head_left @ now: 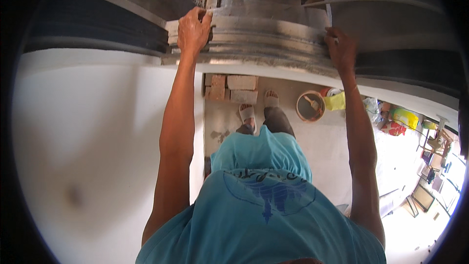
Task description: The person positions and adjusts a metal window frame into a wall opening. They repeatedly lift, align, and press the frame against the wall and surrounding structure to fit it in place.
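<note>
Teal shirt [259, 215] with blue print, one, lies nearest the camera, teal shorts [259, 149] beyond it; two arms reach up to one grooved sill [264, 39], which spans the gap between two dark bands at the top of the view, above the white wall [88, 142]. Left hand [194, 32] rests at its left end, fingers bent down; right hand [341, 49] is at its right end, fingers curled; I cannot tell whether either one pinches the sill. It looks pale grey-brown, long and ridged lengthwise, with dark streaks and slight blur; below are two pale sandals [247, 111], at least three bricks [242, 82], and one round bucket [299, 107] with one brush [311, 102].
</note>
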`<control>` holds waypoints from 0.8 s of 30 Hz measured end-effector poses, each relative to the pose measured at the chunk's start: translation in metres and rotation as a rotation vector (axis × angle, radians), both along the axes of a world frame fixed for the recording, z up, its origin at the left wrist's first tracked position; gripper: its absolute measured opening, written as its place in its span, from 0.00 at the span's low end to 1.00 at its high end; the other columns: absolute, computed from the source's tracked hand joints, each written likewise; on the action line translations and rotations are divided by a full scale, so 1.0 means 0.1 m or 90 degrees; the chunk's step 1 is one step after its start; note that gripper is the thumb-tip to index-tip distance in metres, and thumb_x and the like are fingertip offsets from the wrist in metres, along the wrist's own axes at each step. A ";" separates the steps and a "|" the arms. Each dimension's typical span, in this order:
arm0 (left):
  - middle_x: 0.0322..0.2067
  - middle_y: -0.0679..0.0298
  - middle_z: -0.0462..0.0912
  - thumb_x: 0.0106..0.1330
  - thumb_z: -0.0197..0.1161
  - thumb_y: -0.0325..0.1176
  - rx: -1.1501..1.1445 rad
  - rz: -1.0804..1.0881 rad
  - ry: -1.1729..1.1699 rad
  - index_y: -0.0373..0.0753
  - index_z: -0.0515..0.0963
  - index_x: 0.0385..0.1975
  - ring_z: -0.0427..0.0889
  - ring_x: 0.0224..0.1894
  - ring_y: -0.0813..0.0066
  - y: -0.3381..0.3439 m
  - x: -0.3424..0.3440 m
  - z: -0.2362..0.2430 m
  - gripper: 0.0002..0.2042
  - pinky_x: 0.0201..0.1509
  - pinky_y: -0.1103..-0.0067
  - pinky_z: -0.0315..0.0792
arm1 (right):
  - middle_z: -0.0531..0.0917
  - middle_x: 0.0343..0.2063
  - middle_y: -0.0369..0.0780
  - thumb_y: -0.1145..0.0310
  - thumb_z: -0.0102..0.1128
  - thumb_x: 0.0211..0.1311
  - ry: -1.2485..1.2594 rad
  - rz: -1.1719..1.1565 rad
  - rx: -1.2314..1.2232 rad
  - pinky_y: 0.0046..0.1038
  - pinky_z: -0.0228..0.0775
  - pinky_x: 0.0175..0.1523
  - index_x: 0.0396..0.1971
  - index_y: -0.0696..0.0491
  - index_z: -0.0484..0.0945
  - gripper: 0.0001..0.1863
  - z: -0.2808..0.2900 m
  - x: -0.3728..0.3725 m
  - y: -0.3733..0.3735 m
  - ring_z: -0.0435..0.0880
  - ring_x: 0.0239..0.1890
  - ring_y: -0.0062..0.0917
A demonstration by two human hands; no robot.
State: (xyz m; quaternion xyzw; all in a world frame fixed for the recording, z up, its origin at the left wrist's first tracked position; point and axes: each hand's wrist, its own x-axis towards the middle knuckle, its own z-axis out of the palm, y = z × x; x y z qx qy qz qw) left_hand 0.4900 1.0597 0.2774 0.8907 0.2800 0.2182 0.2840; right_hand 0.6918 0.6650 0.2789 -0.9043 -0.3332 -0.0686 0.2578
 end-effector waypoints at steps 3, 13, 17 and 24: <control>0.42 0.44 0.89 0.69 0.65 0.43 -0.006 0.010 0.002 0.31 0.86 0.43 0.87 0.46 0.41 -0.02 -0.01 0.02 0.18 0.52 0.58 0.78 | 0.89 0.40 0.46 0.62 0.66 0.62 0.037 -0.025 0.015 0.40 0.78 0.52 0.50 0.50 0.87 0.17 0.01 -0.04 0.02 0.88 0.44 0.45; 0.43 0.47 0.89 0.71 0.64 0.41 -0.015 0.031 0.015 0.33 0.86 0.43 0.85 0.48 0.45 -0.06 0.00 0.04 0.15 0.55 0.57 0.75 | 0.89 0.38 0.47 0.68 0.68 0.59 0.047 -0.026 0.051 0.36 0.79 0.47 0.49 0.54 0.87 0.17 0.15 -0.13 0.09 0.88 0.38 0.39; 0.43 0.47 0.89 0.71 0.64 0.40 -0.017 0.024 0.008 0.32 0.85 0.43 0.85 0.48 0.45 -0.05 0.00 0.04 0.15 0.54 0.58 0.75 | 0.88 0.39 0.48 0.67 0.67 0.59 0.055 -0.036 0.038 0.38 0.79 0.49 0.48 0.54 0.87 0.17 0.15 -0.14 0.08 0.88 0.40 0.41; 0.43 0.47 0.88 0.71 0.64 0.40 -0.010 0.027 0.005 0.32 0.84 0.43 0.85 0.47 0.45 -0.08 -0.01 0.08 0.15 0.54 0.57 0.75 | 0.87 0.41 0.49 0.64 0.67 0.60 0.088 -0.040 0.036 0.42 0.78 0.53 0.49 0.55 0.86 0.19 0.14 -0.12 0.07 0.87 0.45 0.45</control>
